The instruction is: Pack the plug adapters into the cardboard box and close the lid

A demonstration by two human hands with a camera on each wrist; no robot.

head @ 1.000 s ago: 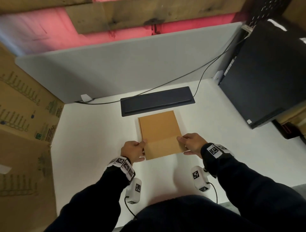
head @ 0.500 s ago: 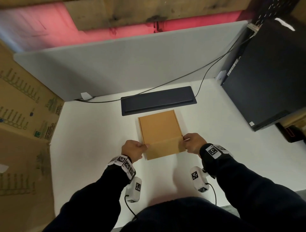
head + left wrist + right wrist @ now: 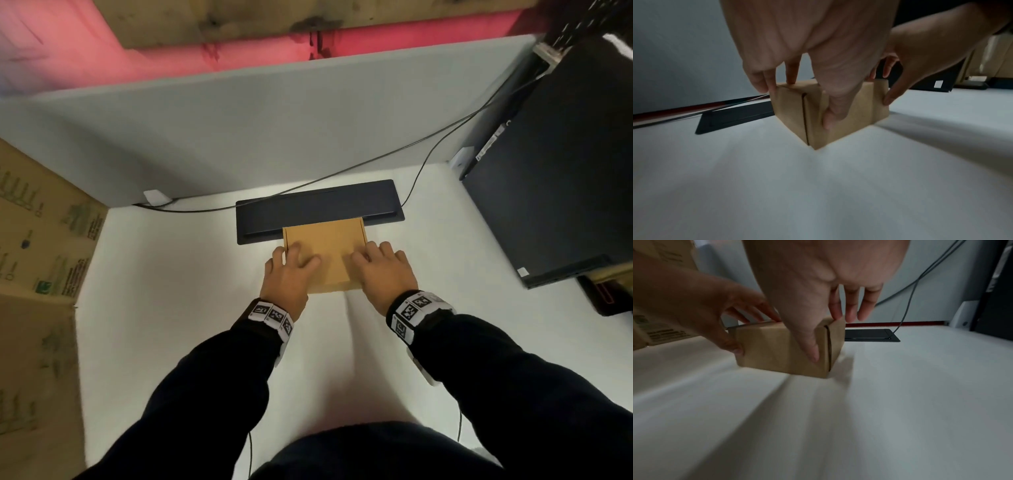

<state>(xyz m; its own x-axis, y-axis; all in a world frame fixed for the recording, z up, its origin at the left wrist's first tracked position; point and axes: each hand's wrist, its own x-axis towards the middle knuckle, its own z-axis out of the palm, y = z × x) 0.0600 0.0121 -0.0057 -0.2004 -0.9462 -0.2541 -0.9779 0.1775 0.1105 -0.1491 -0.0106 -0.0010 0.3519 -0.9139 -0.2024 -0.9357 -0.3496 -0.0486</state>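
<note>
The brown cardboard box (image 3: 325,253) stands on the white table (image 3: 171,308) with its lid down; no plug adapter shows in any view. My left hand (image 3: 291,270) holds its near left corner, fingers laid over the lid and left edge, thumb (image 3: 830,116) pressed on the front face. My right hand (image 3: 380,270) holds the near right corner the same way, with its thumb (image 3: 812,350) on the front face and fingers over the top edge. Both wrist views show the box (image 3: 859,110) (image 3: 766,350) blurred by motion.
A flat black panel (image 3: 318,205) lies right behind the box, touching or just under its far edge. A cable (image 3: 428,154) runs up the grey divider (image 3: 274,120). A black computer case (image 3: 548,171) stands at the right, a large cardboard carton (image 3: 41,240) at the left.
The box has slid away from me, up to the black panel. Both hands left the front flap's corners and now lie over the lid with thumbs on the front face.
</note>
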